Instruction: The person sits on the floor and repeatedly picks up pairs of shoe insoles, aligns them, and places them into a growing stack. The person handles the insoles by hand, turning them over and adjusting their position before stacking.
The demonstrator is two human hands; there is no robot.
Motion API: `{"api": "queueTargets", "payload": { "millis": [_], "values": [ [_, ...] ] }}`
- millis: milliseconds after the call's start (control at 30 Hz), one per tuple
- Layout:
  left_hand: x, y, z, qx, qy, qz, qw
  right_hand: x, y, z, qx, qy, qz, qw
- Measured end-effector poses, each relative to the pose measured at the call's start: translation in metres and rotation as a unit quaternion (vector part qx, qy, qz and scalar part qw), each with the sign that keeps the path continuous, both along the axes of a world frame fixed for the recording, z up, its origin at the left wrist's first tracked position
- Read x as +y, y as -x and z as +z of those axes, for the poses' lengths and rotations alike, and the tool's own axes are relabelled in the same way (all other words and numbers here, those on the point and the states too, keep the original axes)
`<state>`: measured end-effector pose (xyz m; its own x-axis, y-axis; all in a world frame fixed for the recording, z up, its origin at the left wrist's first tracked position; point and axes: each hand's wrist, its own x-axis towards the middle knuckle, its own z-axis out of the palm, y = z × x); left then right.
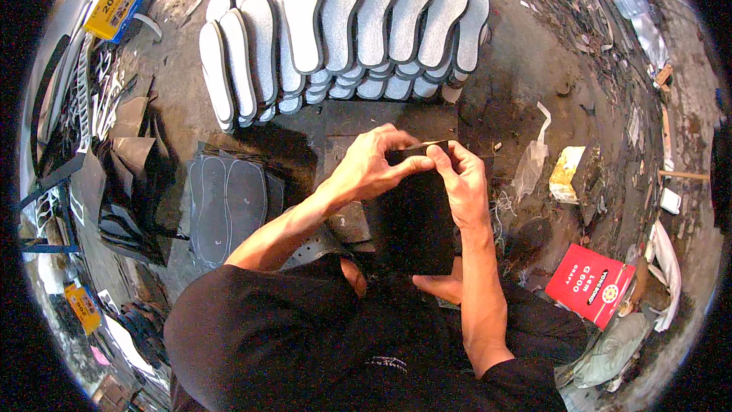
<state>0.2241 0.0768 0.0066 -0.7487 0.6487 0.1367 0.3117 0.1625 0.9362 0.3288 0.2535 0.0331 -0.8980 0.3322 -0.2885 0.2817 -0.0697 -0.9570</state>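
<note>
A black sheet of flat material (412, 221) hangs in front of me, its upper edge between my two hands. My left hand (376, 160) has its thumb along that edge, with the fingers curled behind and slightly blurred. At the sheet's upper right corner, my right hand (465, 183) pinches it between thumb and fingers. A thin pale edge shows between the hands. Beyond them stand stacked rows of white shoe insoles (374, 15) with dark rims. Left of my left forearm lies a pile of dark sheets (227, 202) with sole outlines drawn in white.
Folded dark sheets (130, 175) and white cut-out strips (88, 99) lie at the left, near a yellow and blue box (113, 8). A red box (589, 284), a yellow and white scrap (566, 175) and a clear plastic bag (531, 169) lie at the right.
</note>
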Motion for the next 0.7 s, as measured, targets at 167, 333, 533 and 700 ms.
{"api": "queueTargets", "payload": {
  "millis": [167,333,533,700],
  "values": [
    [-0.015,0.017,0.003,-0.154,0.028,-0.003,0.988,0.006,-0.002,0.005,-0.036,-0.132,0.085,0.987],
    [-0.018,0.024,0.004,-0.346,0.071,0.001,0.936,-0.013,-0.003,0.013,-0.024,-0.302,0.112,0.947],
    [-0.029,0.029,0.019,-0.353,-0.022,-0.065,0.933,-0.026,-0.003,0.022,-0.032,-0.344,0.088,0.934],
    [-0.037,0.039,0.028,-0.272,0.027,-0.143,0.951,-0.011,-0.003,0.023,-0.034,-0.265,0.109,0.957]
  ]
}}
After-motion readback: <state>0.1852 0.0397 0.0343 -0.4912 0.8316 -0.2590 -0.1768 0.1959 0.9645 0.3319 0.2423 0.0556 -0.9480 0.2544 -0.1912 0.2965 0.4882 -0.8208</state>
